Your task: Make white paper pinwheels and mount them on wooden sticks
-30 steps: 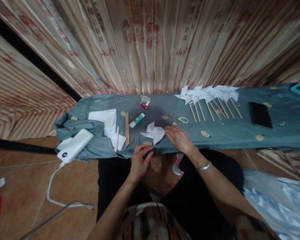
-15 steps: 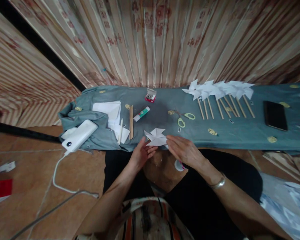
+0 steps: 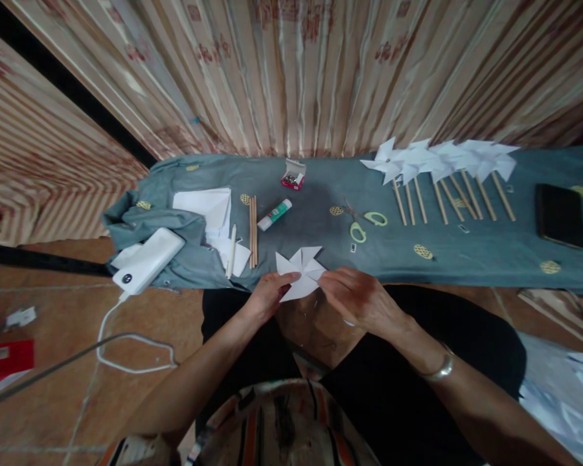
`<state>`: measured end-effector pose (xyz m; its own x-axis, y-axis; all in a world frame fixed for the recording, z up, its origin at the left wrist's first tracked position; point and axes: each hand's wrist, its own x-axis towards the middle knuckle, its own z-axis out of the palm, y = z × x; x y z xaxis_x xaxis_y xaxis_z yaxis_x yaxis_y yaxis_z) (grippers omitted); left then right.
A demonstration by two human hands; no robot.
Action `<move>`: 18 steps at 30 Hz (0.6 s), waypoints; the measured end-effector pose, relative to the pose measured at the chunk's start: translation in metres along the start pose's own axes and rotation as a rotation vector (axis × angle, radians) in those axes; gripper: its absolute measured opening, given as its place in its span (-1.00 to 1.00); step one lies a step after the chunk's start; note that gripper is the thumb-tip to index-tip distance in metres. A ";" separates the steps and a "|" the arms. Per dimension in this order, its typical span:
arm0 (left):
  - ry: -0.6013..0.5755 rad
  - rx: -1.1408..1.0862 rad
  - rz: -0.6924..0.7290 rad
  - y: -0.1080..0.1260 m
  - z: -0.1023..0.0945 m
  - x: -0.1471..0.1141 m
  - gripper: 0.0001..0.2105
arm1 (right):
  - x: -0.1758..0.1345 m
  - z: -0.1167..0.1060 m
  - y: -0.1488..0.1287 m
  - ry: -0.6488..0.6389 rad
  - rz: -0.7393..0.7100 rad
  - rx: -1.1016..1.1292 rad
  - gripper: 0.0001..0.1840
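A white paper pinwheel (image 3: 298,265) is held between both hands at the near edge of the cloth-covered table. My left hand (image 3: 271,292) grips its left side, the thumb lying on top near the centre. On the right, my right hand (image 3: 352,294) pinches one blade with bent fingers. Beyond the pinwheel lie a glue stick (image 3: 274,215), a small red-and-white box of metal pins (image 3: 293,175) with its lid up, and green-handled scissors (image 3: 366,223). Several thin wooden sticks (image 3: 253,233) lie to the left, beside a white pen (image 3: 232,252).
Finished pinwheels on sticks (image 3: 442,162) lie in a row at the back right, with a black phone (image 3: 561,215) beyond. White paper sheets (image 3: 206,207) and a white power bank (image 3: 150,262) with a cable are at the left. A patterned curtain (image 3: 291,84) hangs behind the table.
The pinwheel has turned to face up more. My left hand has gone from open beneath it to gripping it, thumb on top. The whole view has shifted slightly.
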<state>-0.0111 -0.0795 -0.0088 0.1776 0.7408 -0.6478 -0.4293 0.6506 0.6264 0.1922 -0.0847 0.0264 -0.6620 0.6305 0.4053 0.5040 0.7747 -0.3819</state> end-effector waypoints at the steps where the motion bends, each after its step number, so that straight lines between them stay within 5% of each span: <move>1: -0.007 -0.011 0.006 0.000 0.002 -0.001 -0.75 | 0.000 -0.001 0.000 0.021 0.027 0.052 -0.80; 12: -0.036 -0.059 0.170 0.005 0.031 0.000 -0.71 | 0.006 -0.004 0.001 0.256 0.450 0.424 -0.85; 18: -0.028 -0.074 0.226 0.008 0.044 0.004 -0.72 | 0.007 -0.008 0.005 0.294 0.488 0.364 -0.90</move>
<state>0.0252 -0.0641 0.0131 0.0936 0.8714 -0.4815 -0.5249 0.4541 0.7199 0.1946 -0.0760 0.0343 -0.2010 0.9309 0.3049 0.4542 0.3643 -0.8130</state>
